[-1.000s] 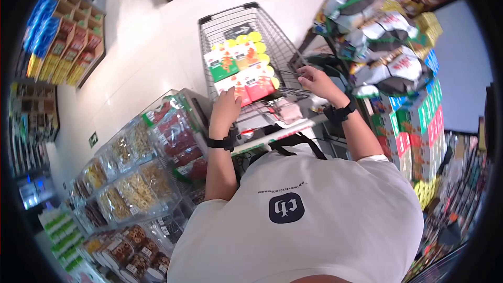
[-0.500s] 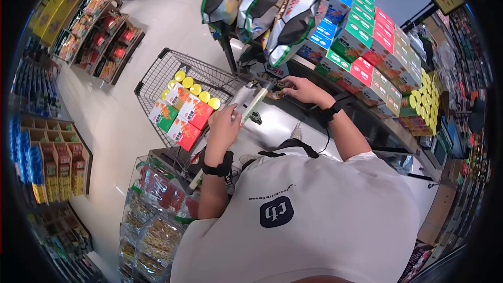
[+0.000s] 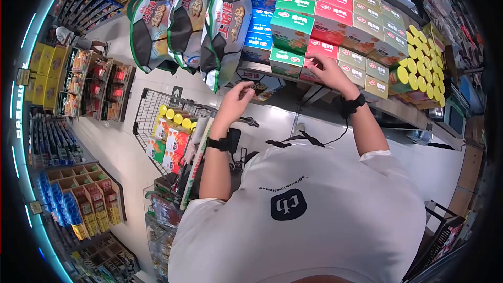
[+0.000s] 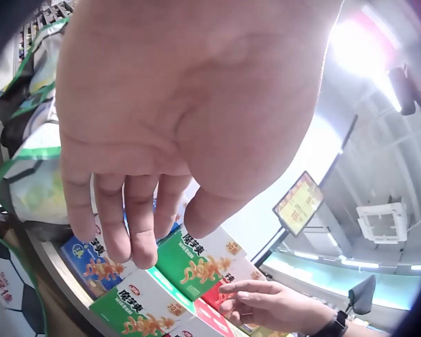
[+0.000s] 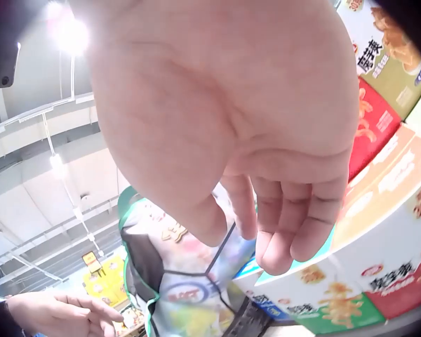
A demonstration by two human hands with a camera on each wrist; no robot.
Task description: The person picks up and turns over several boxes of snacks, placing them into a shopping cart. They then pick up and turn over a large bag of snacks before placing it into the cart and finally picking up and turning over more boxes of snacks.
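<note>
Red snack box [image 3: 320, 48] on the shelf is being reached for by the right hand [image 3: 326, 71], fingers loosely apart and holding nothing, so a firm grip looks next, while the left hand [image 3: 237, 98] is hovering with relaxed, empty fingers.

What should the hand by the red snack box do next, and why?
Probably close the right hand around the red box it reaches for on the stacked display. Its fingers hang loosely curled and hold nothing, right at the box fronts. The left hand, also holding nothing, is raised beside the hanging bags, and the cart below already holds similar boxes.
</note>
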